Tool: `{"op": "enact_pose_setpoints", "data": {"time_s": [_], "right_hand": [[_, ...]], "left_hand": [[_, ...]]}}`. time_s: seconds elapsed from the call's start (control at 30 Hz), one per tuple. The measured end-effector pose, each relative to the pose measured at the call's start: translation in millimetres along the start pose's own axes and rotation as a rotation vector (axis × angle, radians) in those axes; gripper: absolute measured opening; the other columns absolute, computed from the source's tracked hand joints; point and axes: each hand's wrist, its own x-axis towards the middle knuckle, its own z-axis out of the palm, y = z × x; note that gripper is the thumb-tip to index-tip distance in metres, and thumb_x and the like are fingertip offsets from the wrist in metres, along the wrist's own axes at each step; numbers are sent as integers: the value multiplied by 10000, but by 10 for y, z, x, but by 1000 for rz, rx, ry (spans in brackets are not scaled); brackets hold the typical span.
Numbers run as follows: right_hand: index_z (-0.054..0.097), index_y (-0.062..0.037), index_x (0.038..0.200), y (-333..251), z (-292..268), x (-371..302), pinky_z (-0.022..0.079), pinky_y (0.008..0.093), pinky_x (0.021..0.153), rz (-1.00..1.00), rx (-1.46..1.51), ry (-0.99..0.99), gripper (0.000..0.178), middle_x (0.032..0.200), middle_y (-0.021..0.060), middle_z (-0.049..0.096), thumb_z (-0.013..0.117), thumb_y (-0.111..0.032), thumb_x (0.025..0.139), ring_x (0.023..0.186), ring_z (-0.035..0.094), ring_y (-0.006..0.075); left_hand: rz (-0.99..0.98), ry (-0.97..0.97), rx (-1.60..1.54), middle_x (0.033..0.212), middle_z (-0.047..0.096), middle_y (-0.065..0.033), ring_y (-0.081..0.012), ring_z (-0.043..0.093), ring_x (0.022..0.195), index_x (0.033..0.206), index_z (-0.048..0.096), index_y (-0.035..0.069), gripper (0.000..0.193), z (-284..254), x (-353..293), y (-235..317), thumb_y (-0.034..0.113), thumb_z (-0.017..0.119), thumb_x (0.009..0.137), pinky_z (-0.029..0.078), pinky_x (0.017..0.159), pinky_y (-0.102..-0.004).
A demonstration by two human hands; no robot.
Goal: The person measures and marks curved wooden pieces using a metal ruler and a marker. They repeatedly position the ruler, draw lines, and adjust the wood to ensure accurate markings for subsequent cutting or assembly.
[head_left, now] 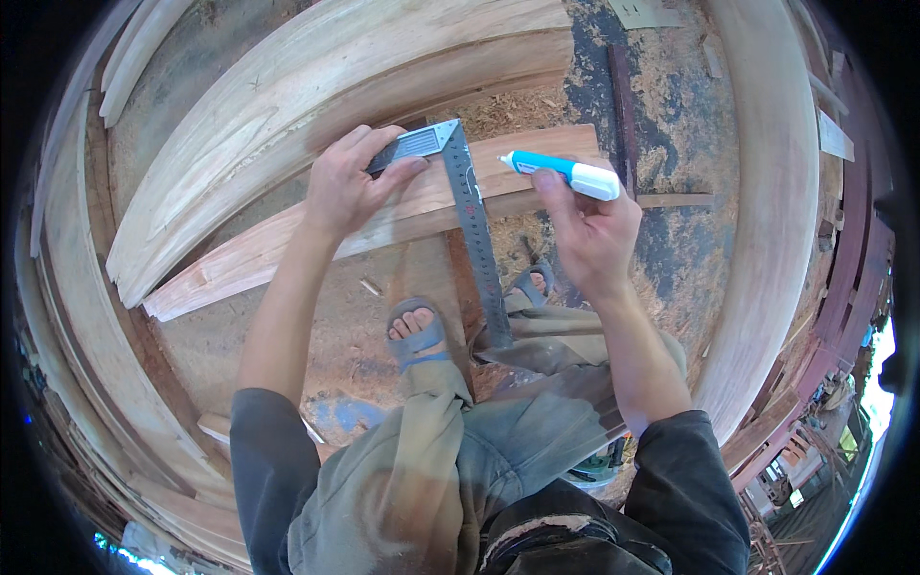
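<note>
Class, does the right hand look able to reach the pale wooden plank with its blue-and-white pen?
Probably yes: the right hand holds the pen with its tip over the plank, right of the silver, L-shaped metal square; nothing visible blocks it.

I count one left hand (355, 187) and one right hand (599, 235) of mine, one metal square (470, 211), one blue-and-white marker (575, 175), two feet (412, 322), two sandals (423, 343), two dark sleeves (273, 470); the surrounding planks (316, 86) I can't number surely.
</note>
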Motion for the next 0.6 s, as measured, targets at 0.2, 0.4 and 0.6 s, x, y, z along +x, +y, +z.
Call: {"op": "enact_pose_setpoints", "data": {"time_s": [0.2, 0.4, 0.6], "right_hand": [[783, -26, 1156, -66, 107, 104, 588, 313, 707, -114, -285, -80, 175, 969, 110, 806, 821, -120, 1014, 806, 753, 138], [790, -44, 1194, -38, 206, 141, 597, 373, 734, -189, -325, -134, 229, 969, 129, 789, 827, -159, 999, 834, 773, 276], [781, -43, 1126, 14, 239, 153, 596, 402, 715, -273, -398, -144, 212, 936, 132, 775, 852, -153, 960, 826, 771, 312]], "left_hand": [[35, 23, 17, 901, 705, -104, -304, 696, 804, 1228, 784, 85, 489, 18, 3, -29, 470, 850, 934, 547, 715, -424], [65, 6, 77, 898, 684, -106, -302, 682, 819, 1277, 771, 87, 483, -17, -1, -21, 427, 849, 943, 527, 721, -419], [73, 16, 93, 896, 689, -95, -305, 681, 798, 1264, 776, 100, 502, -6, -11, -31, 484, 827, 945, 532, 715, -425]]}}
